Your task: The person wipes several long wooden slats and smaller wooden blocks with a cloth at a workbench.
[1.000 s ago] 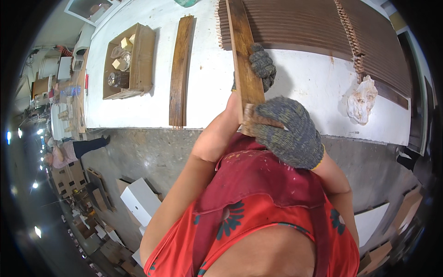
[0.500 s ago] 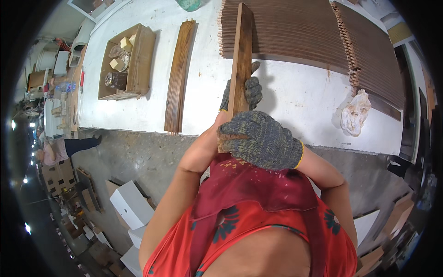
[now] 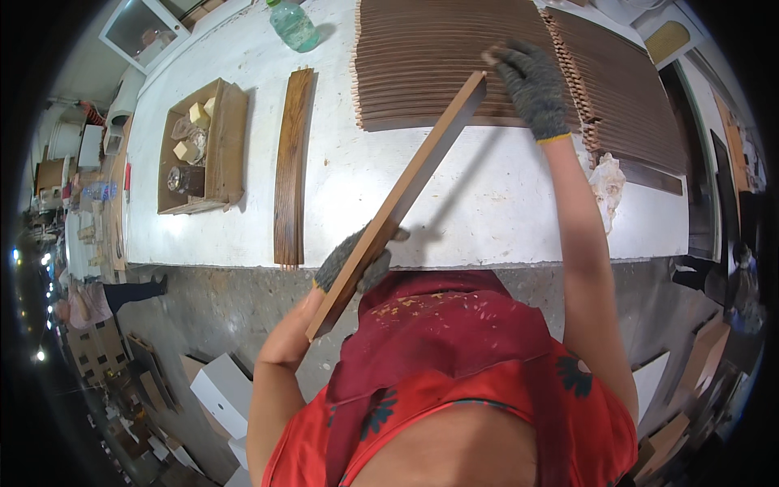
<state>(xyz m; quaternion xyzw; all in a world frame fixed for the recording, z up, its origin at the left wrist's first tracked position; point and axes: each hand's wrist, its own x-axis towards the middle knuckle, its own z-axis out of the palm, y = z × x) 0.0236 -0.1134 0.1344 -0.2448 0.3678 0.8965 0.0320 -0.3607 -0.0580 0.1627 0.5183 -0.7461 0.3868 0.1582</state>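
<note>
A long brown wooden strip (image 3: 404,193) slants over the front of the white table, its lower end nearest my left forearm. My left hand (image 3: 347,261), in a dark grey knit glove, is closed around the strip's lower part. Beyond the strip's far end, my gloved right hand (image 3: 531,91) is raised over the slatted stack, apart from the strip. Its fingers curl together around a small pale brown edge, whose kind I cannot make out. Rows of dark brown slats (image 3: 446,69) with pegged ends lie closely packed at the back.
Grooved brown boards (image 3: 290,174) lie left of my hands, beside a cardboard box (image 3: 227,150) with pale blocks and a jar. A green-tinted bottle (image 3: 294,26) stands at the back of the white table (image 3: 349,170). Crumpled plastic (image 3: 607,191) lies at right.
My right hand has left the strip's near end and moved far forward and right. The strip has tilted, its far end swinging right, while my left hand has come nearer and left.
</note>
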